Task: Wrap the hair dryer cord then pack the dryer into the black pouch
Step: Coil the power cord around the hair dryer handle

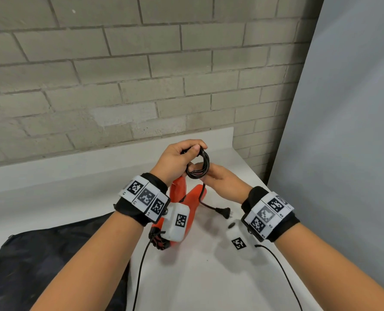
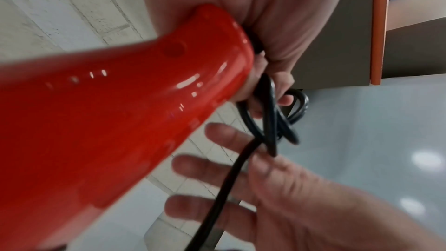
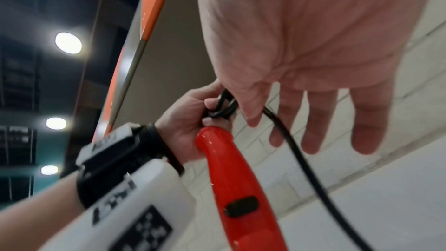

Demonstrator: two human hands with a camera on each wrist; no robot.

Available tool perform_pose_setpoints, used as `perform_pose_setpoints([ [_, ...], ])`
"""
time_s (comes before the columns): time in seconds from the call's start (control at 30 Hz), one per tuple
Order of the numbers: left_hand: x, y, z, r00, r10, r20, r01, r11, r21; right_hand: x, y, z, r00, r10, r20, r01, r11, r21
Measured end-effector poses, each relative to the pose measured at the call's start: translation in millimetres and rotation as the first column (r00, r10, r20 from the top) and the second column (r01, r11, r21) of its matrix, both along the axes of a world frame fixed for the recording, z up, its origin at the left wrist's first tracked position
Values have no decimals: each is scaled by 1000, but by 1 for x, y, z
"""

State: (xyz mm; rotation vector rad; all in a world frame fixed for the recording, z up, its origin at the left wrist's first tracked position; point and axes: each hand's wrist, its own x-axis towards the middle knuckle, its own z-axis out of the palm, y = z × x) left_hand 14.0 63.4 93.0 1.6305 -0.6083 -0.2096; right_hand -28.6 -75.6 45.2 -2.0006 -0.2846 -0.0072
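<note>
My left hand (image 1: 177, 158) grips a small coil of the black cord (image 1: 207, 163) above the white table (image 1: 197, 283). The end of the red hair dryer (image 1: 194, 198) handle sits against that palm, plain in the right wrist view (image 3: 231, 178). My right hand (image 1: 220, 180) is beside the coil, fingers straight, with the cord (image 3: 296, 152) running between thumb and index finger. The loose tail ends in the plug (image 1: 224, 213), which lies on the table. The black pouch (image 1: 41, 254) lies flat at the lower left. My left wrist camera hides part of the dryer's body.
A grey brick wall (image 1: 119, 75) stands behind the table, and a pale grey panel (image 1: 343, 131) stands to the right past the table's edge. Thin black cables (image 1: 139, 277) trail from both wrist cameras over the table.
</note>
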Motion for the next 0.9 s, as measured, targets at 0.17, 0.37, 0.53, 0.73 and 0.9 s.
perform_pose_setpoints([
  [0.17,1,6,1,999,19,-47,-21,999,-35,7,0,2,992,-118,-32,121,986,119],
  [0.37,2,7,2,996,54,-69,-57,998,-29,15,-16,28,893,-366,261,392,918,-53],
  [0.53,3,7,1,997,18,-69,-17,1000,22,12,-22,51,829,-432,354,484,873,-68],
  [0.73,3,7,1,999,-37,16,35,992,124,-3,-12,62,785,-437,439,533,838,-119],
  [0.9,-1,7,3,994,-107,38,98,976,192,-9,-4,71,795,-340,503,479,860,-176],
])
